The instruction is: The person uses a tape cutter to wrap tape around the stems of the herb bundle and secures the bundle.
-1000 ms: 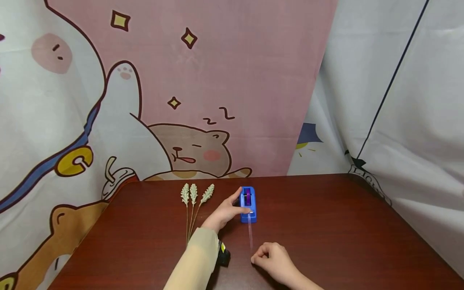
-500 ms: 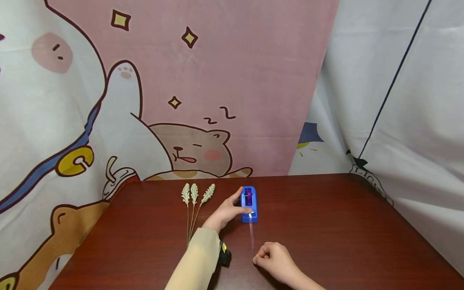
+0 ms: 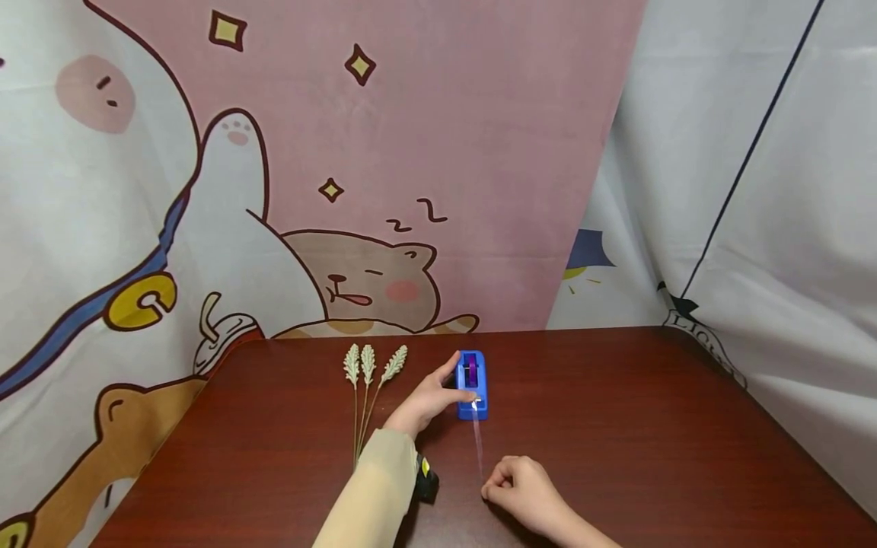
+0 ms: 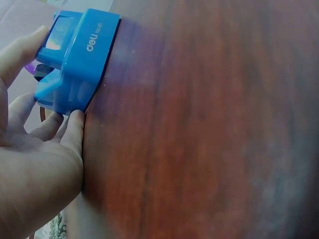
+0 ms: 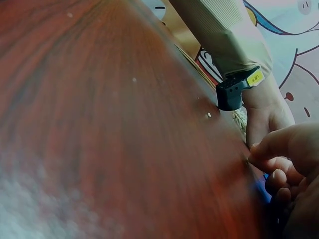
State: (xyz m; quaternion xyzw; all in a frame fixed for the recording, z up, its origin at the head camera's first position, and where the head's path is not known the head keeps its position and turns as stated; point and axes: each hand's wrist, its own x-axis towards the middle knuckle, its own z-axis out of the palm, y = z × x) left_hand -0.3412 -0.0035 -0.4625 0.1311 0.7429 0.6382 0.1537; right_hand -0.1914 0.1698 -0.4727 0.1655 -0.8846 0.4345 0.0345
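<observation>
A blue tape dispenser [image 3: 482,412] with a purple roll stands on the dark wooden table. My left hand [image 3: 426,399] holds it from the left, thumb laid over the near end by the cutter and the other fingers along its side. In the left wrist view, the dispenser [image 4: 94,55] sits between the thumb and fingers. A strip of clear tape [image 3: 478,445] stretches from the cutter toward me. My right hand [image 3: 524,491] pinches the strip's free end between thumb and forefinger. In the right wrist view, the right hand [image 5: 299,149] hides most of the dispenser.
Several pale wheat-like stalks [image 3: 368,365] lie to the left of the dispenser, partly behind the left sleeve [image 3: 373,487]. A black wrist camera [image 3: 426,483] is on the left wrist. A printed cloth [image 3: 514,190] hangs behind the table's far edge.
Seen from the head, the right hand has shifted very slightly to the right, with the tape strip slanting a little more. Both hands keep their hold, and the view itself has drifted a bit.
</observation>
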